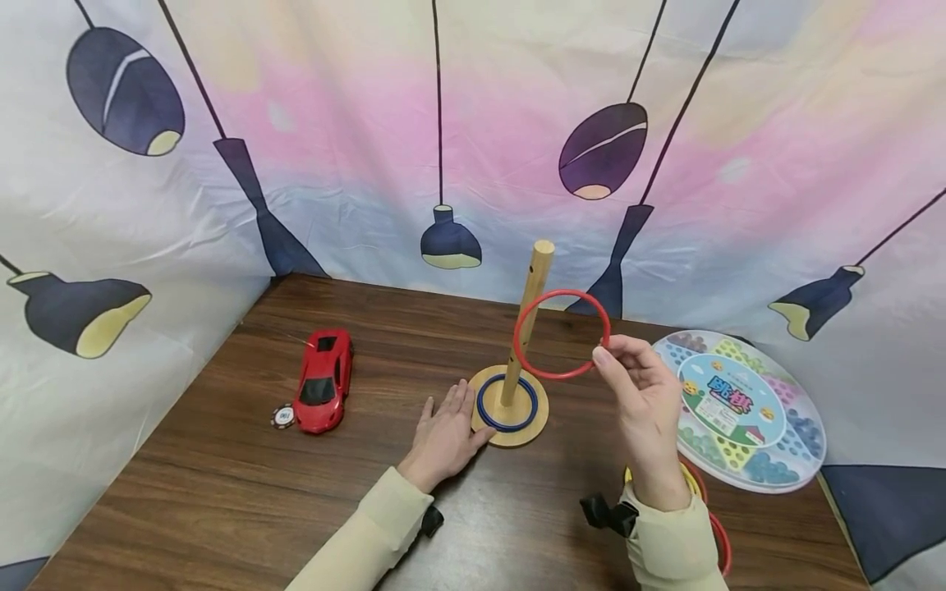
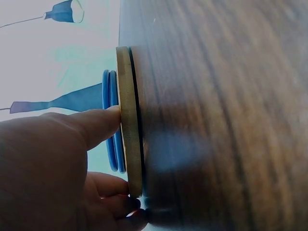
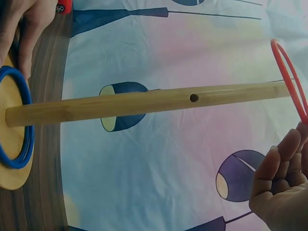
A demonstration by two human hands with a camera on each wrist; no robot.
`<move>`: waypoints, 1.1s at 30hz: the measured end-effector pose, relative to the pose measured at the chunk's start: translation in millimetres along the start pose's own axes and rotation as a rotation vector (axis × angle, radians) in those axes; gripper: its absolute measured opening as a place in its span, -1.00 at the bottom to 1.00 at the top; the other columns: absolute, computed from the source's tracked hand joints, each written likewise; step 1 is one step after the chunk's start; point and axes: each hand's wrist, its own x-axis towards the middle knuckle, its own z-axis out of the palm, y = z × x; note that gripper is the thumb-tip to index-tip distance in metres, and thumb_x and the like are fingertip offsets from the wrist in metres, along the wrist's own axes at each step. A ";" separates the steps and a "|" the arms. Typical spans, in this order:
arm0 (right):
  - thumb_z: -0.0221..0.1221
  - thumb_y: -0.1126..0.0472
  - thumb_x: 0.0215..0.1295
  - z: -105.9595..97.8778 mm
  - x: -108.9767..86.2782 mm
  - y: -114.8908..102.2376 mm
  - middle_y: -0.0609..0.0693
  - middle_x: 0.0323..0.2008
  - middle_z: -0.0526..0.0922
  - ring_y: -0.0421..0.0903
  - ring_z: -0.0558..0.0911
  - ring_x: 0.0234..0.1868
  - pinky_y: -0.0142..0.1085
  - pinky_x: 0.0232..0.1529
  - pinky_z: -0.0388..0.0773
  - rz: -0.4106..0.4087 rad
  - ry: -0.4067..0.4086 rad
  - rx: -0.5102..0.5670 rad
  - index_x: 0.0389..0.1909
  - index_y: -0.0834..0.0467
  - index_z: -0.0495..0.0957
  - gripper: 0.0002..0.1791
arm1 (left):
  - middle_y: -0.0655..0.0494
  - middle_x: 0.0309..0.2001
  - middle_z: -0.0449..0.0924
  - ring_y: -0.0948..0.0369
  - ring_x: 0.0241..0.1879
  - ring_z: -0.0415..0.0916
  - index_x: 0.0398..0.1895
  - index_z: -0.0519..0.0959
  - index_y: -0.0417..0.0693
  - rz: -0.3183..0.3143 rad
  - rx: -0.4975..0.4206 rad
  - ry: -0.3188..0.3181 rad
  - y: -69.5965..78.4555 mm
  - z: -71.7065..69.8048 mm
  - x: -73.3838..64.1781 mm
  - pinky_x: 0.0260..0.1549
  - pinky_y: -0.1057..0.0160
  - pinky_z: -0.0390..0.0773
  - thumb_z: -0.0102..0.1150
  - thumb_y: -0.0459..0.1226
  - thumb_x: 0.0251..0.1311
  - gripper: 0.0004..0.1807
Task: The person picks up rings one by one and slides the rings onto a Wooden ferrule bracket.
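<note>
A wooden peg (image 1: 534, 295) rises from a round wooden base (image 1: 540, 423), and two blue rings (image 2: 106, 91) lie stacked around its foot. At the near left edge of the base rests my left hand (image 1: 443, 435), fingers stretched out along the rim, thumb touching the base beside the rings. My right hand (image 1: 643, 402) pinches a red ring (image 1: 526, 365) between thumb and fingers. In the right wrist view the ring (image 3: 288, 72) is up by the peg's top end, seen nearly edge-on and overlapping it.
To the left a red toy car (image 1: 323, 382) stands beside a poker chip (image 1: 282, 417). A round Chinese checkers box (image 1: 739, 402) lies at the right. Partly hidden under my right wrist are yellow and red rings (image 1: 720, 538). A printed cloth (image 1: 355, 123) hangs behind the table.
</note>
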 end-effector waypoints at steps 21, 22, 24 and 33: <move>0.27 0.33 0.26 17.7 15.6 -12.2 0.09 -0.36 0.60 -0.06 0.58 -0.34 -0.30 -0.16 0.56 0.022 0.052 0.136 -0.13 0.35 0.58 -0.78 | -0.17 0.47 0.07 -0.01 0.46 0.03 0.44 0.19 -0.31 0.013 -0.013 0.021 -0.4 1.2 -0.6 0.33 -0.23 0.03 -0.01 0.16 0.35 -0.15; 0.27 0.32 0.26 18.2 16.4 -12.7 0.10 -0.36 0.60 -0.06 0.59 -0.34 -0.30 -0.16 0.56 0.026 0.052 0.137 -0.12 0.35 0.58 -0.78 | -0.16 0.47 0.07 0.00 0.46 0.03 0.44 0.19 -0.30 0.012 -0.012 0.020 -0.5 1.1 -0.7 0.33 -0.23 0.03 -0.01 0.16 0.35 -0.15; 0.27 0.33 0.27 19.0 17.7 -13.0 0.09 -0.37 0.60 -0.05 0.58 -0.35 -0.30 -0.16 0.56 0.024 0.045 0.139 -0.12 0.35 0.58 -0.78 | -0.16 0.47 0.07 0.00 0.46 0.03 0.44 0.19 -0.30 0.011 -0.013 0.019 -0.4 1.3 -0.9 0.33 -0.22 0.02 -0.01 0.16 0.35 -0.15; 0.27 0.35 0.25 22.3 23.2 -13.5 0.07 -0.39 0.61 -0.05 0.58 -0.36 -0.29 -0.15 0.57 0.004 0.030 0.166 -0.14 0.35 0.59 -0.80 | -0.15 0.48 0.05 0.01 0.47 0.01 0.45 0.18 -0.29 0.009 -0.020 0.020 -0.8 2.6 -0.2 0.34 -0.22 0.01 -0.02 0.17 0.35 -0.15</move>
